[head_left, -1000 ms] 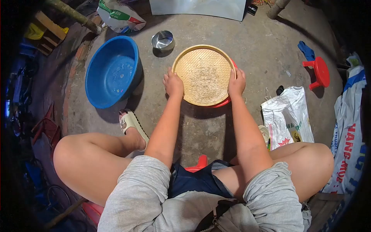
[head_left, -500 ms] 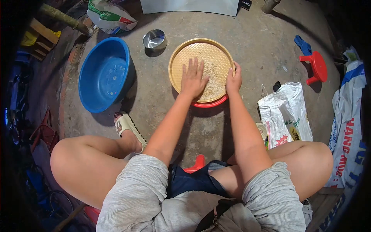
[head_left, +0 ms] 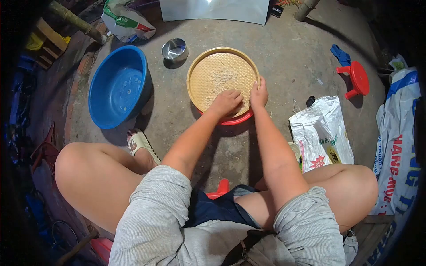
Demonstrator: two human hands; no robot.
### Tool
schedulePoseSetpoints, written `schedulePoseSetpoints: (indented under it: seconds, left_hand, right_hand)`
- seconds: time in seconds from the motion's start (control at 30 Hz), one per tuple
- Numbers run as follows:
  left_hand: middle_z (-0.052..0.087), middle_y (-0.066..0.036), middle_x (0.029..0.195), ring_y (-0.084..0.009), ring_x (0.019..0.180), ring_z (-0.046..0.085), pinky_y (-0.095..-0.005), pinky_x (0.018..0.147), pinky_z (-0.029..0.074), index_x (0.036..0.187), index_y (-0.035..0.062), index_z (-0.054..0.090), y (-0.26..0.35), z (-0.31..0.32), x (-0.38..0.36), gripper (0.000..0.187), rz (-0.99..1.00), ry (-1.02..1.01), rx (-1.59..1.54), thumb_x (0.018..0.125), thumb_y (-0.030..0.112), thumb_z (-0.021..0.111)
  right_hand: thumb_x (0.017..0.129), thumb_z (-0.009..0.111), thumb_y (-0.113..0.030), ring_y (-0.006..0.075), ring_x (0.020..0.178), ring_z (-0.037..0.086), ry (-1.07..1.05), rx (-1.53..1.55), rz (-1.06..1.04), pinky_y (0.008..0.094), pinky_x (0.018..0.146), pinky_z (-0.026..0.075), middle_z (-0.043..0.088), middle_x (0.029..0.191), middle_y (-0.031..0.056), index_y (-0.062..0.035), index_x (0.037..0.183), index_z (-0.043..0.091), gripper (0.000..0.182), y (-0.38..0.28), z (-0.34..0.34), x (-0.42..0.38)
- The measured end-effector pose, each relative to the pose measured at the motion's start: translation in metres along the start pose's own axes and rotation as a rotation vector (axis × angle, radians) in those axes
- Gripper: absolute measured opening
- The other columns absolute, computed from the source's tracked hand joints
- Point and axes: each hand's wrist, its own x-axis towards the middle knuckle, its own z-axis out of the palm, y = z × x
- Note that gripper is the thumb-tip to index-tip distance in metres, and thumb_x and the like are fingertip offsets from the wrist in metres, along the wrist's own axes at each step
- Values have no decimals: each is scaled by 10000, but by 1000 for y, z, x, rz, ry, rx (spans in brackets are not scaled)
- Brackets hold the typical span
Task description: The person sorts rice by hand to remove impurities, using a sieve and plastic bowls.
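Note:
A round woven bamboo tray [head_left: 208, 62] rests on a red round thing [head_left: 239, 119], of which only the lower edge shows. Small pale grains or husks [head_left: 224, 79] are scattered across the weave. Over the tray's near side, my left hand [head_left: 227, 103] has its fingers curled together, low against the surface; whatever they hold is hidden. My right hand [head_left: 259, 95] grips the tray's right rim, thumb on the inside and fingers around the outer wall.
Left of the tray are a large blue basin [head_left: 144, 84] and a small metal bowl [head_left: 174, 49]. To the right are a white sack [head_left: 317, 128] and a red stool [head_left: 359, 78]. A printed sack [head_left: 126, 22] and a pale panel [head_left: 213, 11] stand at the back.
My left hand has gone from flat, spread fingers to curled ones and shifted toward the tray's near right. My right hand stays on the rim. The view has moved slightly.

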Motion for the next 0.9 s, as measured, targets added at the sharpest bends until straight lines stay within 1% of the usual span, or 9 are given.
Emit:
schedulePoseSetpoints:
  seconds: [0.27,0.33,0.4,0.43,0.5,0.57,0.67,0.73,0.9]
  left_hand:
    - [543,-90,585,-252,552,591,-386,520,475,673,79,544,-2,-8,-15,276,-358,59,8,830,307,547]
    - [551,-103,573,-246,547,600,-386,518,475,658,66,550,-12,-3,-9,298,-476,116,-77,852,290,519]
    - [494,-55,520,-172,465,528,-321,431,420,657,81,519,-30,4,-2,294,-925,230,-827,859,295,523]
    - [494,-55,520,-172,465,528,-321,431,420,657,81,519,-30,-15,2,294,-925,234,-825,859,295,523]
    - [453,-12,516,-111,410,420,-254,392,348,663,106,481,-33,-55,8,297,-1211,326,-1707,869,316,522]
    - [461,7,534,-90,392,365,-220,380,302,679,127,462,-38,-70,14,280,-1202,434,-1790,880,314,517]
    - [478,3,555,-81,411,402,-210,385,325,691,117,486,-44,-98,23,258,-1062,601,-1819,872,291,546]
    - [472,8,551,-75,414,408,-201,379,321,703,110,493,-48,-112,31,251,-1001,640,-1744,866,287,563]
    - [489,25,541,-51,430,432,-177,391,329,651,114,512,-37,-156,42,271,-912,635,-1458,841,283,607]
  right_hand:
    - [885,440,-230,389,972,554,-88,-27,-25,439,820,428,581,1061,215,-91,1207,450,351,5,4,-5]
    - [872,456,-205,381,1021,513,108,-95,-154,414,860,406,534,1131,204,-47,1197,452,361,2,6,-8]
    - [861,461,-188,379,1028,494,197,-160,-161,420,876,395,514,1150,191,-39,1196,457,366,-12,5,-12]
    - [849,467,-171,378,1034,475,283,-229,-165,426,891,384,494,1169,177,-32,1195,461,373,-22,4,-15]
    - [855,469,-179,353,1043,476,265,-142,-229,421,893,383,498,1164,178,-30,1171,477,350,-45,5,-15]
    - [861,472,-188,327,1051,477,245,-58,-292,416,895,383,502,1159,179,-29,1148,494,329,-69,13,-15]
    - [920,407,-250,270,892,559,-72,474,-51,400,811,434,587,987,121,-15,1096,513,312,-103,39,-13]
    - [950,317,-383,236,846,567,-616,1189,593,378,785,467,597,912,109,-24,1028,545,433,-116,55,-10]
    - [962,250,-382,164,694,574,-847,1533,779,292,666,509,601,822,59,-47,956,554,452,-137,54,-18]
